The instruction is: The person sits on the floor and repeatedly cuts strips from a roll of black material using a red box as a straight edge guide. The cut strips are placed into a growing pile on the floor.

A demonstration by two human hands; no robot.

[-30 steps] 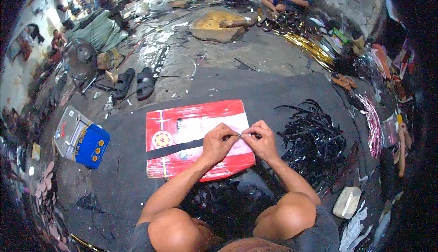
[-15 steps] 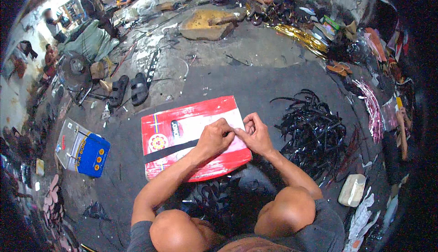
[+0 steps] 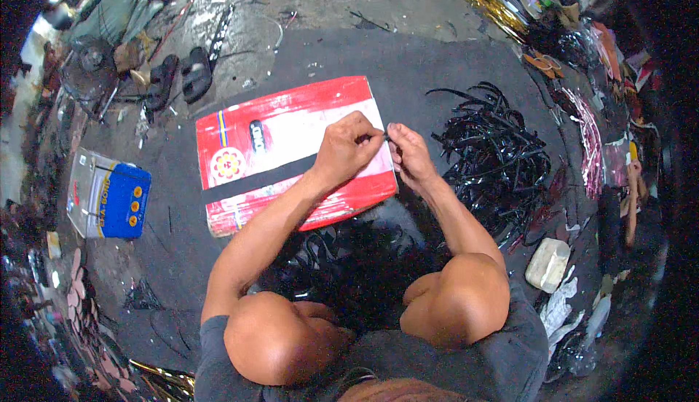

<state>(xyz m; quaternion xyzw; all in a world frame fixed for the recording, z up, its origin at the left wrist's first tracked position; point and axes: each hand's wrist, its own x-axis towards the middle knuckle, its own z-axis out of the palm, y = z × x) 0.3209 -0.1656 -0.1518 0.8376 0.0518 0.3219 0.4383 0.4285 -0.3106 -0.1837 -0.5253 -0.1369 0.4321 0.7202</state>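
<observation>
A red and white flat package (image 3: pixel 284 136), seemingly a board or wrapped slab, lies in front of my knees. Across it runs a flat black strip (image 3: pixel 255 180), from the left edge until it disappears under my left hand (image 3: pixel 348 147). That hand rests over the package's right part with fingers pinched together. My right hand (image 3: pixel 412 156) is just beyond the right edge, its thumb and fingertips closed close to the left fingertips. A small dark bit, apparently the strip's end, shows between both hands' fingertips. A tangled heap of shiny black strips (image 3: pixel 495 162) lies to the right.
More dark strips lie between my legs. To the left stands a blue and silver tin (image 3: pixel 120 202), with black sandals (image 3: pixel 195 74) and a fan (image 3: pixel 91 67) beyond. A whitish block-like container (image 3: pixel 547 265) is at right, near pink strips (image 3: pixel 588 143). Another person's arm (image 3: pixel 632 205) shows far right.
My view has tilted down, so the far people have left the picture. Both hands stay at the package's right edge, the fingertips now pinching a small dark bit between them.
</observation>
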